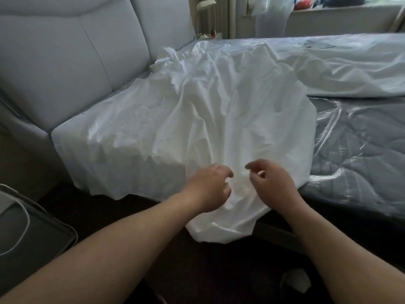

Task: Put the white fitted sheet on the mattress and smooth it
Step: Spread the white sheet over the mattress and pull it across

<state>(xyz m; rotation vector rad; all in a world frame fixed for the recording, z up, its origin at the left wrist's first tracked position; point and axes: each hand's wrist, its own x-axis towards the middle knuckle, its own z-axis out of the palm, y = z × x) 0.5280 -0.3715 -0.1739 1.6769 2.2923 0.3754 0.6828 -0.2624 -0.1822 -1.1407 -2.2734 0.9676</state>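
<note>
White cotton-like fabric, the fitted sheet (pixel 197 110), lies crumpled over the corner of the mattress (pixel 359 137) nearest the headboard (pixel 65 62), with one edge hanging off the mattress's near side toward the dark floor (pixel 219 270). The far and right parts of the mattress are uncovered, grey and wrapped in clear plastic. The left hand (pixel 210 187) and right hand (pixel 271 185) sit close together on the hanging edge of the sheet at the mattress's near side. Left fingers are curled inward against the cloth; whether they hold it cannot be told. Right fingers are bent, thumb and forefinger apparently pinching a small fold of the sheet. A lamp (pixel 205 6) stands beyond the mattress's far head corner.
</note>
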